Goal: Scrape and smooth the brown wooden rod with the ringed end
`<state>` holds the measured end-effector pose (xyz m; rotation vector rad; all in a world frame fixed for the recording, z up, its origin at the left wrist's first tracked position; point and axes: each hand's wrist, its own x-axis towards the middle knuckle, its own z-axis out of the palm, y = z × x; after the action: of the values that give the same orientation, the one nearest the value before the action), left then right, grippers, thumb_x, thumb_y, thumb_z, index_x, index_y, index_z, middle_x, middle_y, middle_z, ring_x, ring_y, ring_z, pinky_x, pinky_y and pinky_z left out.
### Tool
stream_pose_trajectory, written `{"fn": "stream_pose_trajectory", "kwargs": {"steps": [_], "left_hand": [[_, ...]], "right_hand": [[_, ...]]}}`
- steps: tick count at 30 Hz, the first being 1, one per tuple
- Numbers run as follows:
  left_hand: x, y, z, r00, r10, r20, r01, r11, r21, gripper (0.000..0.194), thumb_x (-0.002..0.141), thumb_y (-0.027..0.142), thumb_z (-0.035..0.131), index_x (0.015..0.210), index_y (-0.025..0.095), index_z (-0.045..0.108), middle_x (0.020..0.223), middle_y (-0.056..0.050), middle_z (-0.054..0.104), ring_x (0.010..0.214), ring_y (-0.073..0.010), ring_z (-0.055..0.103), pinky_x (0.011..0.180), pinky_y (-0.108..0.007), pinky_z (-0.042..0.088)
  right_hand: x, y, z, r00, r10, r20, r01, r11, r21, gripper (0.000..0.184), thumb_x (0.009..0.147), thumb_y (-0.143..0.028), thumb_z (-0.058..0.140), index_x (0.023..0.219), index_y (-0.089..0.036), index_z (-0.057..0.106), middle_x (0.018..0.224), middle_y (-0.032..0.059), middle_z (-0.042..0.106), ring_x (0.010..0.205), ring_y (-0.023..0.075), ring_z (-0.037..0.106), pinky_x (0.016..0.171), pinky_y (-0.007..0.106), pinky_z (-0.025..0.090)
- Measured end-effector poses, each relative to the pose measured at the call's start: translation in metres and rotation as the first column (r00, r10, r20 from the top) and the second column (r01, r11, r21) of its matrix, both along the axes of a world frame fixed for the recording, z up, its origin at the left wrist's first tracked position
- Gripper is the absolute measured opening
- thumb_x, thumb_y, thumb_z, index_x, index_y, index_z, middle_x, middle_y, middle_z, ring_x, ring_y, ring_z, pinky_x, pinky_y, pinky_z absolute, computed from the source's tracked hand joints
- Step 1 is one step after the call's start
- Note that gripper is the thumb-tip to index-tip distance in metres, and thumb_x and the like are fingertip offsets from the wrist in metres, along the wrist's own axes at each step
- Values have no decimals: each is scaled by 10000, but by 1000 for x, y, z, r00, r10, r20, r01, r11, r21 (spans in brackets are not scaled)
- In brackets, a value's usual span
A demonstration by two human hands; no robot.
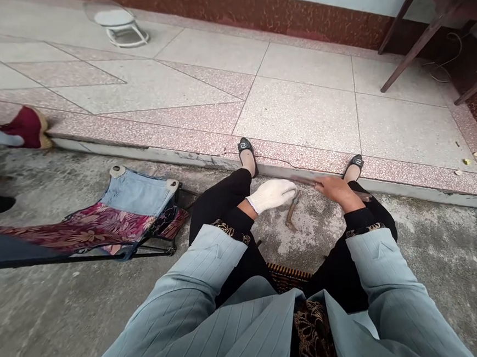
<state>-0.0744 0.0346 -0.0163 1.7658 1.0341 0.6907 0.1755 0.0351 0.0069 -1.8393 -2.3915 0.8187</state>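
Note:
My left hand (273,196), in a white knit glove, is closed at the fingertips on the upper end of a thin, crooked brown stick (292,211). The stick points down above the concrete; its exact kind is unclear. My bare right hand (337,192) is wrapped round a long, narrow tool that looks like a knife (304,179). Its flat, blurred front part reaches left, past the gloved fingertips. The other end sticks out behind my right wrist. Both hands are between my spread knees.
A raised terrazzo step (208,143) runs in front, with my feet on it. To the left stands a low fabric folding chair (95,217); beyond it is another person's red shoe (30,127). A small white stool (126,26) and a wooden table's leg (413,55) are farther back.

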Motion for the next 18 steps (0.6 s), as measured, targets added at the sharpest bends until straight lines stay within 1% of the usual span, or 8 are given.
{"fn": "stream_pose_trajectory", "kwargs": {"steps": [2,4,6,8,10,13,16,18], "left_hand": [[-3,-2,5,993,-65,-99,76,991,112,57,797,219,728,762,251,761,853,-54,688,863,-227,651,881,-270,477],[-4,-3,10,965,-176,-194,207,966,152,119,846,253,658,807,234,769,906,-54,689,892,-220,656,895,-285,482],[-2,-5,13,935,-252,-250,293,945,145,190,886,274,592,874,214,772,965,-48,694,927,-213,657,905,-298,484],[1,-6,10,934,-237,-268,276,953,121,236,909,279,549,943,192,766,1036,-49,713,986,-212,659,924,-304,487],[6,-7,1,947,-165,-276,192,978,76,262,920,274,527,995,166,754,1079,-59,737,1021,-214,664,932,-304,497],[10,-8,-15,935,-134,-328,143,990,2,318,951,308,491,1027,126,742,1010,-76,751,914,-212,673,847,-304,515],[11,-11,-26,891,-233,-389,239,970,-34,338,963,350,488,1026,137,743,931,-57,746,847,-203,658,805,-288,487],[11,-14,-29,846,-333,-416,340,939,-60,339,966,354,487,1051,154,747,967,-48,752,862,-192,658,816,-267,473]], "right_hand": [[-1,-10,-4,973,227,-34,-229,943,-242,247,932,-228,666,1128,-244,817,914,73,762,782,224,639,711,315,423],[-5,-20,-6,907,370,-200,-420,773,-476,240,936,-262,673,1125,-222,817,749,31,706,650,159,577,628,283,392],[-10,-28,-4,839,387,-381,-543,606,-581,312,938,-345,679,1185,-187,785,670,1,647,576,117,521,579,257,377],[-12,-33,4,762,328,-559,-637,535,-555,408,939,-437,671,1226,-156,738,693,-10,630,565,93,496,560,238,374],[-8,-33,14,696,180,-695,-622,634,-459,433,947,-494,648,1199,-146,698,756,-11,634,570,77,470,557,229,367],[2,-27,18,657,-77,-750,-331,864,-379,391,928,-545,648,941,-154,647,747,-11,606,551,69,438,539,226,337],[11,-17,6,699,-227,-678,-13,944,-329,386,944,-540,596,808,-179,575,687,-1,571,543,90,448,537,241,348],[15,-11,-6,830,-194,-524,103,975,-198,362,993,-487,508,808,-185,586,658,16,566,560,121,494,567,267,393]]}}
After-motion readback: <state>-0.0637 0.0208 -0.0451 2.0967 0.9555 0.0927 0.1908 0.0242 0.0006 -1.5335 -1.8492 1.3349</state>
